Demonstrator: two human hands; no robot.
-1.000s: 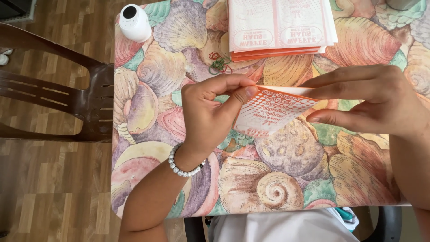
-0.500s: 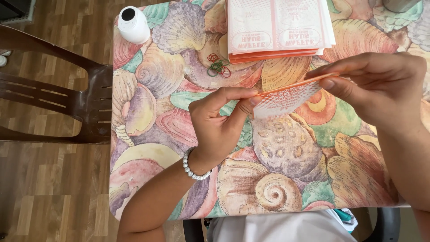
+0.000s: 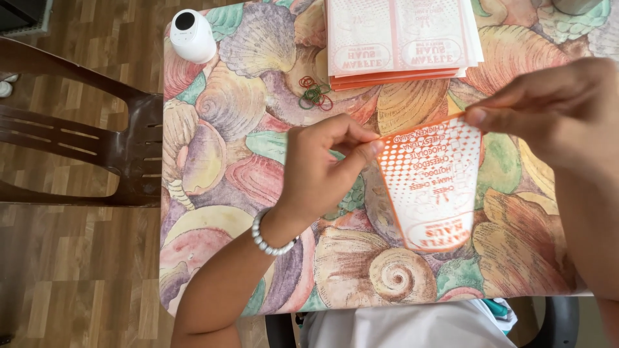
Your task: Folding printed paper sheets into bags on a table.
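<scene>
Paper sleeve [image 3: 431,187], white with an orange dotted print and tapering toward the near edge, hangs above the shell-patterned bench [image 3: 225,154], held at its two upper corners. The left hand [image 3: 325,169] has its grip pressed together, thumb and fingertips pinching the sleeve's left corner; a white bead bracelet [image 3: 271,240] circles that wrist. The right hand [image 3: 558,109] likewise pinches the right corner, fingers closed on the edge. Half a second earlier the sleeve lay nearly flat between the hands, seen edge-on; it now faces the camera, printed side up, and the hands have drawn farther apart. On the far side of the bench sits a stack of flat printed sheets [image 3: 400,38], with a small tangle of rubber bands [image 3: 314,93] just near and left of it. A white bottle [image 3: 192,35] stands at the far left corner. A dark wooden chair [image 3: 97,154] stands left of the bench on the wood floor.
</scene>
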